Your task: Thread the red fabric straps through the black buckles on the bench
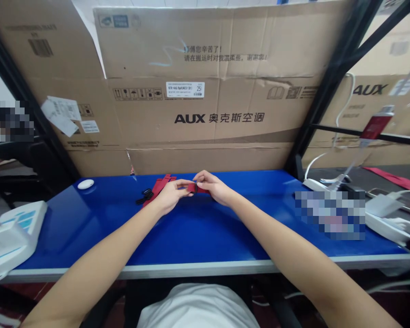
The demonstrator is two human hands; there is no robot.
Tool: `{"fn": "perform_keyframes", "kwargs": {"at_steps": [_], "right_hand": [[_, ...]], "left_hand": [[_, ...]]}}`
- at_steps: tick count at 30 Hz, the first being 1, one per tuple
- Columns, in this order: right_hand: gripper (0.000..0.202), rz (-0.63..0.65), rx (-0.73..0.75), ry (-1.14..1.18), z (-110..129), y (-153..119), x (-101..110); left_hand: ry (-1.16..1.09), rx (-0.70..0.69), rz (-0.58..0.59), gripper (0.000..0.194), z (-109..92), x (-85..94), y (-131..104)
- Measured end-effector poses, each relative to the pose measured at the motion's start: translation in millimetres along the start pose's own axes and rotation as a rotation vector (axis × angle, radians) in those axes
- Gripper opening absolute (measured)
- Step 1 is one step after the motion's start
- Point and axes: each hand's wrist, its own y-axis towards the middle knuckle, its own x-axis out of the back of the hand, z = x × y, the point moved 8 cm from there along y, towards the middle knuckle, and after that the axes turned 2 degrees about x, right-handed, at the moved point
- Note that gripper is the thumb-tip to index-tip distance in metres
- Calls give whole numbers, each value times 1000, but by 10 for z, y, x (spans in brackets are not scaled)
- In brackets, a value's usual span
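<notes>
Above the middle of the blue table, my left hand (169,197) and my right hand (217,187) meet on a short red strap (191,187). A small black piece, which looks like a buckle (196,187), sits on the strap between my fingertips. My left thumb and fingers pinch the strap's left end. On the right side, my other fingers close around the strap and the black piece, hiding part of both. Just beyond my left hand lie several red straps (162,186), with black buckle-like pieces (145,196) at their left edge.
The blue table (198,237) backs onto a large cardboard panel (218,100). A white round object (85,184) lies at the far left, a white device (17,237) at the near left. Power strips (386,228) and cables are at right, between black frame posts (323,91).
</notes>
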Motion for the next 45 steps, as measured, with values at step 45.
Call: {"fn": "perform_keyframes", "kwargs": {"at_steps": [45], "right_hand": [[10, -88, -222, -746, -452, 42, 534]], "left_hand": [[255, -113, -133, 28, -200, 341, 70]]}}
